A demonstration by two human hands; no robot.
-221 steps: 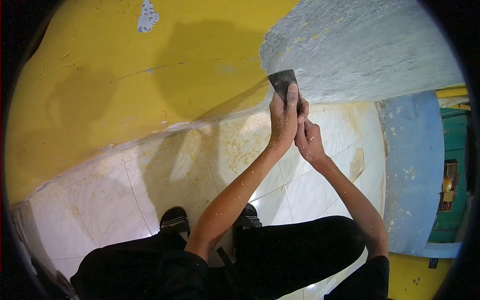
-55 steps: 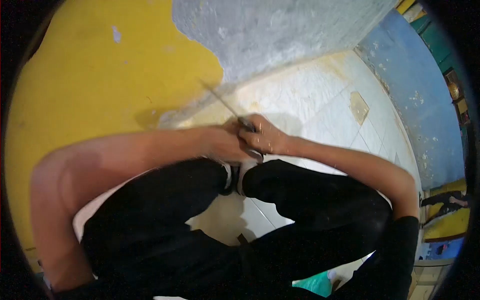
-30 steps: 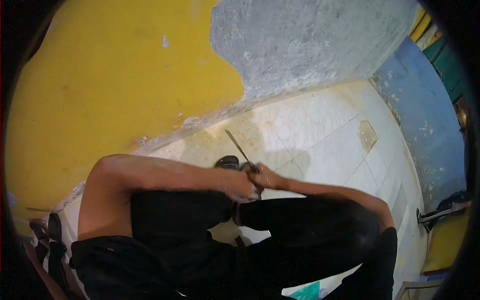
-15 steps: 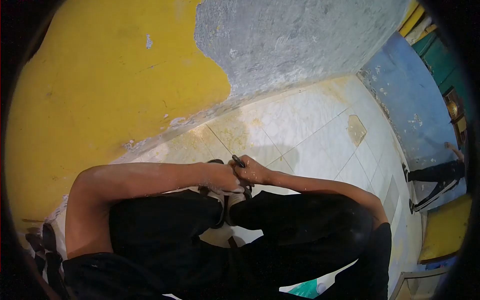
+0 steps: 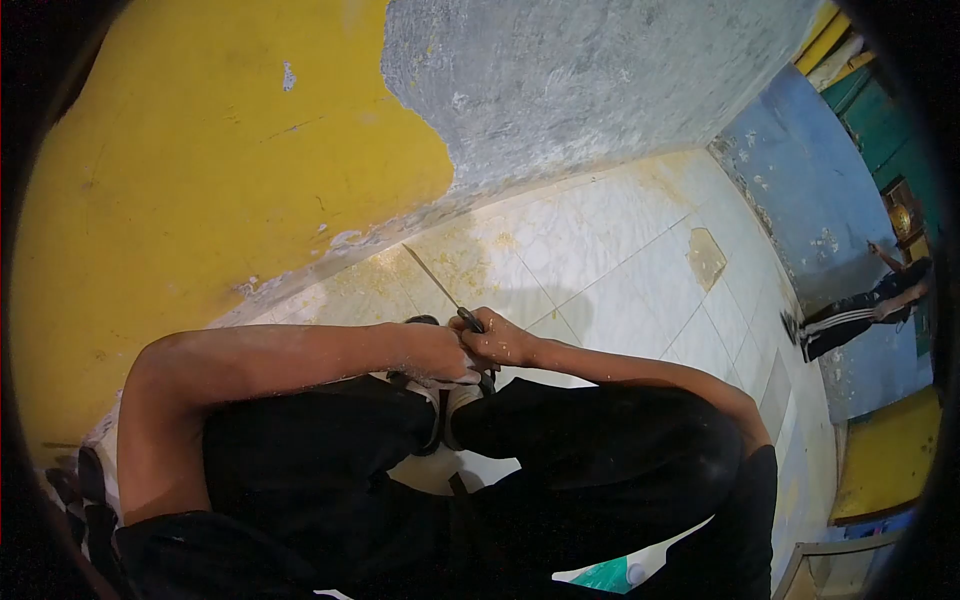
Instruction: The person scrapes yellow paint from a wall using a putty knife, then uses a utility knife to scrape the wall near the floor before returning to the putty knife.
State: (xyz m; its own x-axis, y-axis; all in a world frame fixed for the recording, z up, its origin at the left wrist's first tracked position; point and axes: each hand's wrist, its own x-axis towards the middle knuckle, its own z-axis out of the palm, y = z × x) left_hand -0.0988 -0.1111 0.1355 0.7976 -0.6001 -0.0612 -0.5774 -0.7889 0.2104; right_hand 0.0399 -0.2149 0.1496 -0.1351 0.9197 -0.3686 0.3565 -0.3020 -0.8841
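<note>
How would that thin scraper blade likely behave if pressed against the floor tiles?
The scraper shows edge-on as a very thin line, so its blade probably flexes a little under pressure. Its dark handle sits between the right hand and left hand, so it looks light. Paint dust on the floor tiles may make it slide.

Dim, warm indoor light; soft shadows fall beside the yellow wall (image 5: 200, 170), with fisheye bending and black corners around it.

Half-scraped yellow wall (image 5: 200, 150), dusty tiled floor (image 5: 620, 260)
</note>
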